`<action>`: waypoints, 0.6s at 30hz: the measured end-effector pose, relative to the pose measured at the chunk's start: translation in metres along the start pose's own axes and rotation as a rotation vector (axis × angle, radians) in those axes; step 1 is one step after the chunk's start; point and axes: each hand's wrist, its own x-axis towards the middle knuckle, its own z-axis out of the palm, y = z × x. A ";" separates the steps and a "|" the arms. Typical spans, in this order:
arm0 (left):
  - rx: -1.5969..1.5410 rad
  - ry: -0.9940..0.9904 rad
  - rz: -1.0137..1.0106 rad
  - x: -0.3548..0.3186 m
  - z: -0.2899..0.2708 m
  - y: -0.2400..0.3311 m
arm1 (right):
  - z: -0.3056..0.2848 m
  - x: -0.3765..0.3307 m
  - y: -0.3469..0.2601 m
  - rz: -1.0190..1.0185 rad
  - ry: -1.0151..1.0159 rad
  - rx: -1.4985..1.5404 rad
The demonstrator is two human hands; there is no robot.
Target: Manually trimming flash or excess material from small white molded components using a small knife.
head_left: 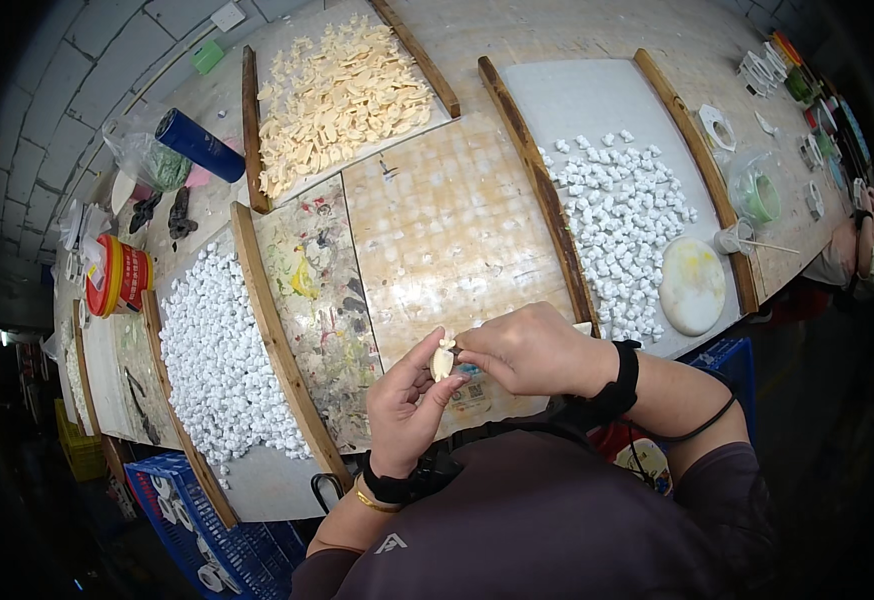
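Between the thumb and fingers of my left hand (pixel 404 411) sits a small cream-coloured figurine (pixel 443 364), held near the table's front edge. My right hand (pixel 524 350) is closed in a pinch against the figurine's upper end. A tiny pale piece shows at that end; whether it belongs to the figurine or is separate, I cannot tell. What the right fingertips grip is hidden. Many similar cream pieces (pixel 342 95) lie heaped on a board at the back left. Small white pieces (pixel 622 215) are spread on a board to the right.
More white pieces (pixel 219 355) cover a tray at the left, edged by wooden strips (pixel 282 345). A round whitish disc (pixel 694 287) lies at the right. A red-and-yellow bucket (pixel 122 275) and a dark blue bottle (pixel 200 145) stand left. Blue crates (pixel 212 520) sit below the edge.
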 end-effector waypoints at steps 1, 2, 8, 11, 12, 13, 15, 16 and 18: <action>-0.006 -0.005 0.004 0.000 0.001 0.001 | 0.001 0.000 0.002 -0.005 0.006 0.024; -0.015 -0.018 -0.013 0.000 0.000 0.002 | 0.001 0.000 0.005 -0.011 0.014 0.047; -0.114 0.013 -0.065 0.001 0.004 0.006 | 0.005 -0.002 -0.003 -0.009 0.119 -0.057; -0.089 0.020 -0.053 0.002 0.006 0.007 | 0.005 -0.004 -0.011 -0.014 0.174 -0.186; -0.092 0.025 -0.056 0.002 0.007 0.007 | 0.004 -0.005 -0.013 -0.018 0.182 -0.227; -0.094 0.029 -0.060 0.001 0.007 0.007 | 0.005 -0.004 -0.015 -0.018 0.191 -0.254; -0.091 0.028 -0.073 0.001 0.007 0.008 | 0.006 -0.005 -0.017 -0.013 0.211 -0.311; -0.090 0.028 -0.080 0.001 0.007 0.008 | 0.007 -0.005 -0.016 -0.025 0.227 -0.328; -0.059 0.031 -0.078 0.001 0.006 0.005 | 0.011 -0.005 -0.013 -0.055 0.259 -0.360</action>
